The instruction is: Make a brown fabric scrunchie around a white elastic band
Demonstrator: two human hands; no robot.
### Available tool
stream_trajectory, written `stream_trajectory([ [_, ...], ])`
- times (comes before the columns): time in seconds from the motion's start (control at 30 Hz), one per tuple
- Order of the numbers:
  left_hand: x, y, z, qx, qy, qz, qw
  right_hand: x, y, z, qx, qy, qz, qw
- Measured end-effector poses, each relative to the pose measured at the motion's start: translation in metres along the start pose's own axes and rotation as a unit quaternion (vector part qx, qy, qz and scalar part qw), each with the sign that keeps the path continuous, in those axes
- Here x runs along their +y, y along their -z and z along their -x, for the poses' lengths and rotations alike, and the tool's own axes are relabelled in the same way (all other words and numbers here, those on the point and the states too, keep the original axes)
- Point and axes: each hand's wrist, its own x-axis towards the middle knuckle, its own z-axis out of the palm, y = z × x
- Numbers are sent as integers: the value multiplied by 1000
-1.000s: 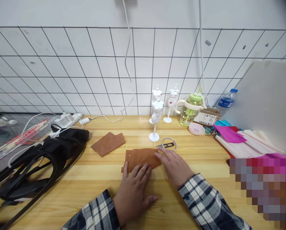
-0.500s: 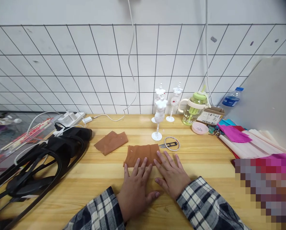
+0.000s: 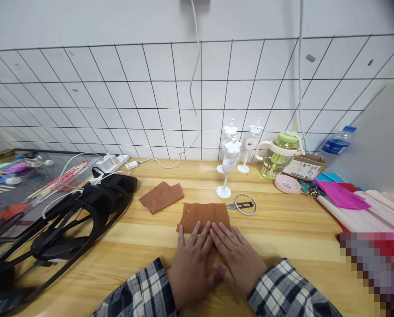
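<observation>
Right hand (image 3: pixel 239 260) slid in beside left hand (image 3: pixel 191 266); both grips wide, flat, fingertips on brown cloth (image 3: pixel 205 213), lower centre.

Lower centre of frame: near edge of brown cloth (image 3: pixel 203 213) partly covered by fingers of left hand (image 3: pixel 192 269) and right hand (image 3: pixel 239 264); white specks on cloth too small to identify. Both plaid sleeves (image 3: pixel 142 286) cut off by bottom edge. Right of centre: rear dress form (image 3: pixel 230 130) partly hidden by front dress form (image 3: pixel 231 158); contents of pink dish (image 3: pixel 288 190) too small to identify. Lower right: contents obscured by pixelation. Lower left: black strapped object (image 3: pixel 94 215) cut off by frame edge.
</observation>
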Motion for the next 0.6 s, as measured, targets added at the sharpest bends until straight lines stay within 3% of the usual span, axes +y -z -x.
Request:
stream_trajectory([
  [0.13,-6,-2,4,16,-12,-4,1000,4,-4,3,-46,-17,-43,998],
  [0.33,-30,5,9,19,-1,-52,998,2,12,0,-111,-65,-82,988],
  [0.6,-40,17,10,-37,50,-79,995,3,9,2,-118,-85,-96,985],
])
